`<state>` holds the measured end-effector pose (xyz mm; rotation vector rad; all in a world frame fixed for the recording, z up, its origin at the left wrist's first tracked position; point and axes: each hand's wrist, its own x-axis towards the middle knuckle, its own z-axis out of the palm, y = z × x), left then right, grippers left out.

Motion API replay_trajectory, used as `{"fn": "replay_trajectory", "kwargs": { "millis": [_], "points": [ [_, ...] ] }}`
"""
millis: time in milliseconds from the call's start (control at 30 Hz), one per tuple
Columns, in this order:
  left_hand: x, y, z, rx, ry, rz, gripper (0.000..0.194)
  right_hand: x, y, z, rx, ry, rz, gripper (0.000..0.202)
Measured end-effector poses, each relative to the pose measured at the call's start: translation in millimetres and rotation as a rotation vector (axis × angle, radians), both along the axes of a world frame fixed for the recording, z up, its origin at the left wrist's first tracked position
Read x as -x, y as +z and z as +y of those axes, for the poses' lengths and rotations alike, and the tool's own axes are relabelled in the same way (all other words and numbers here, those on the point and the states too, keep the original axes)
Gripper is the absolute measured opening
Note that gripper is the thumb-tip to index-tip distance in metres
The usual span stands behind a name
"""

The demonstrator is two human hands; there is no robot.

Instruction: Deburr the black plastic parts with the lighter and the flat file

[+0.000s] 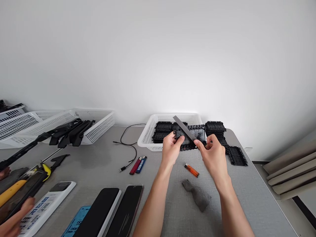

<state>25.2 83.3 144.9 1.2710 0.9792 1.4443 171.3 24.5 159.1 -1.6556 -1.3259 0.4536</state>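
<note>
My left hand (170,149) is closed on a black plastic piece (197,133) with toothed edges, its thumb pressed on the face. In my right hand (214,153) a flat grey metal strip (183,125), like a thin file, is pinched near its lower end. The strip slants across the front of the black piece; whether they touch, I cannot tell. Behind both hands sits a white mesh basket (145,140) with several similar black pieces (163,126) in it. An orange lighter (192,170) and a crumpled grey cloth (197,194) lie between my forearms.
More toothed pieces (237,155) lie at the table's right edge. Left of my arms are a red lighter (135,166), a blue lighter (141,164), a black cable (123,142) and phones (125,210). Another person's hand (26,207) is at far left, near black-filled baskets (98,128).
</note>
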Motion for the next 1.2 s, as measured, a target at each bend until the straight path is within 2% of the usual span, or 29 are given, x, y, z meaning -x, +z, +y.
{"fn": "replay_trajectory", "kwargs": {
  "millis": [200,500,733,967,1200],
  "points": [
    [0,3.6,-1,-0.020,0.028,-0.015,0.015,10,-2.6,-3,-0.046,0.098,-0.003,0.053],
    [9,7.8,-4,-0.008,0.092,-0.077,0.024,-14,-3.1,3,-0.021,-0.026,0.028,0.055],
    [7,10.0,-7,-0.013,0.044,-0.109,0.027,-3,-1.4,-2,-0.052,0.051,0.013,0.057],
    [14,7.5,-2,0.013,0.081,-0.157,0.031,-27,-3.4,4,-0.048,-0.071,0.021,0.059],
    [14,9.0,-2,0.041,0.049,-0.173,0.031,-18,0.4,3,-0.084,0.006,-0.031,0.058]
  ]
}}
